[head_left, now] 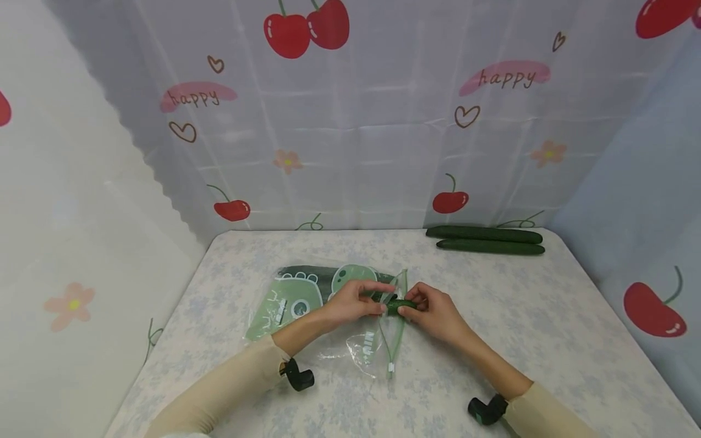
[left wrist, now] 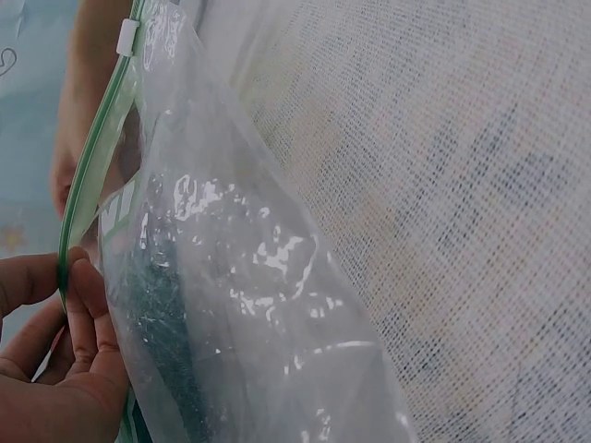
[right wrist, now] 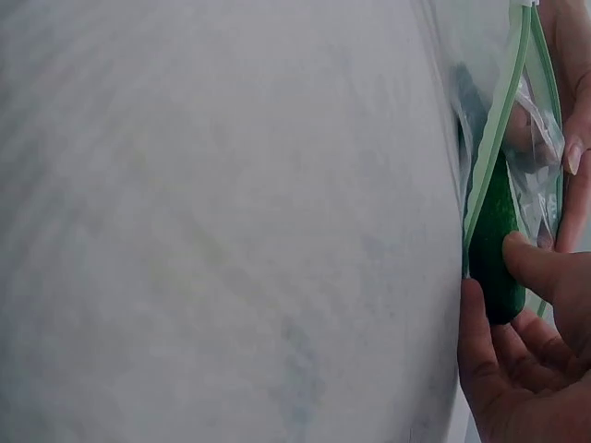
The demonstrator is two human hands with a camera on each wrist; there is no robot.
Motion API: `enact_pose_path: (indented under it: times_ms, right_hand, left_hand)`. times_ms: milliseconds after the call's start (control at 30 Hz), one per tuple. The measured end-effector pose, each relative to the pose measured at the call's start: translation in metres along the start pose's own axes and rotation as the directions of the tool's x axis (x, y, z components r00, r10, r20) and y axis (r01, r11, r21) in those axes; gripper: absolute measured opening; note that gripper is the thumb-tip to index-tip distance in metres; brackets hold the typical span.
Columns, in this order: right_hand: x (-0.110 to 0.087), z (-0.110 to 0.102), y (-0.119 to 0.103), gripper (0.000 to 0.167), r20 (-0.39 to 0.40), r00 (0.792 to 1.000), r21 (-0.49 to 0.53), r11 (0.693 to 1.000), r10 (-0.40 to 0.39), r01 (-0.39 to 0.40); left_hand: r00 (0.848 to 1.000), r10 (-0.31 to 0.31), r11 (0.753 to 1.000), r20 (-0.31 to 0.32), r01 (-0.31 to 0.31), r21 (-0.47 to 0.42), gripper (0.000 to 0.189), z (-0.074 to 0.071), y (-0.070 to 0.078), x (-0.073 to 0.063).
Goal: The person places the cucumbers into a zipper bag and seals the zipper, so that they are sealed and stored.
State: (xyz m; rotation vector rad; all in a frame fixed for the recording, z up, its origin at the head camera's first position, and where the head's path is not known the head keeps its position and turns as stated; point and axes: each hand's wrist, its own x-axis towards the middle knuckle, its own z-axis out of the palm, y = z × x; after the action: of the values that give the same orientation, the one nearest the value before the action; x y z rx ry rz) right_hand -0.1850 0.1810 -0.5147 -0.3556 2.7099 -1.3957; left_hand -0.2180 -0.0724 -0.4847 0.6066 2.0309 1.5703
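A clear zip bag (head_left: 335, 347) with a green cartoon print lies flat on the table, its green-edged mouth spread on the right side. Through that mouth runs a dark green cucumber (right wrist: 499, 249), most of it inside the plastic and its near end sticking out. My right hand (head_left: 438, 313) grips this end between thumb and fingers. With thumb and fingers, my left hand (head_left: 353, 302) pinches the bag's edge at the opening, as the left wrist view shows. A white slider (left wrist: 127, 37) sits at one end of the zip. Another dark green length (head_left: 309, 271) shows along the bag's far side.
Two more cucumbers (head_left: 484, 234) lie side by side at the table's back right corner. Printed curtains (head_left: 350, 121) hang behind and beside the pale floral tablecloth (head_left: 230, 389). Each wrist wears a small black camera (head_left: 298, 375).
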Motion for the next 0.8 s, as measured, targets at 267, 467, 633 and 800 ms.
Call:
enact_pose_path:
  times_ms: [267, 467, 633, 800]
  right_hand:
    - [0.000, -0.004, 0.003, 0.026, 0.030, 0.999, -0.013, 0.999, 0.037, -0.036]
    - [0.003, -0.008, 0.001, 0.021, 0.061, 0.998, -0.026, 1.000, 0.017, -0.016]
    - [0.008, -0.006, -0.002, 0.018, 0.070, 0.998, -0.072, 0.997, 0.004, 0.001]
    - [0.014, -0.002, -0.004, 0.016, 0.086, 0.996, -0.112, 0.994, -0.005, 0.014]
  left_hand:
    - [1.000, -0.010, 1.000, -0.005, 0.010, 0.009, 0.048, -0.002, 0.000, -0.001]
    - [1.000, -0.024, 1.000, -0.010, 0.024, 0.010, 0.049, -0.003, 0.000, -0.001]
    - [1.000, -0.023, 0.999, -0.013, 0.024, 0.025, 0.049, -0.003, 0.000, -0.002]
    - [1.000, -0.026, 1.000, -0.013, 0.026, 0.017, 0.049, -0.004, -0.001, -0.003]
